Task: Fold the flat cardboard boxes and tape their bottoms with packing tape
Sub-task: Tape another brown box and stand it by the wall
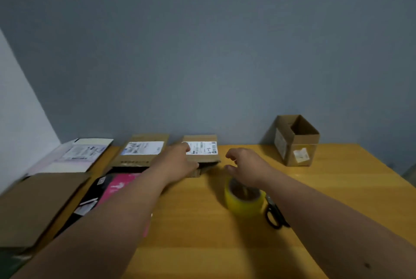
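Pickup step: left hand (180, 161) grips the small flat box (202, 151) at frame centre by the desk's (225, 245) back edge. Right hand (245, 166) reaches in, fingers loosely spread, empty. Next: lift, square open. Tape roll (244, 200) lower centre.

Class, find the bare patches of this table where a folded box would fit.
Bare wood lies near the front edge of the table, and between the tape roll and the upright box. The left side is crowded with flat boxes.
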